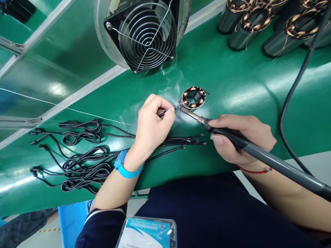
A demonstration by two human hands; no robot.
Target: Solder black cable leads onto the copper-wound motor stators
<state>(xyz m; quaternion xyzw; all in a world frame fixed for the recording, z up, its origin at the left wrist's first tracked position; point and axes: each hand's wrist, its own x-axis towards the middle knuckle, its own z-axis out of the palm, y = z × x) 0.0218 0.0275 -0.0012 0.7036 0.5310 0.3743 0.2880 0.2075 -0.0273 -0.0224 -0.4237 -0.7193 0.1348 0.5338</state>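
Note:
My left hand is pinched round the end of a black cable, with a thin strand of solder wire running in from the left. In my right hand is a soldering iron, its tip meeting the cable's bared wires just left of a motor stator. Copper windings ring that stator, which lies on the green bench. Faint smoke rises around the iron's tip.
Several coiled black cables lie to the left, their stripped ends under my left wrist. A fan with a wire guard stands behind. More wound stators crowd the back right. The iron's cord loops down the right.

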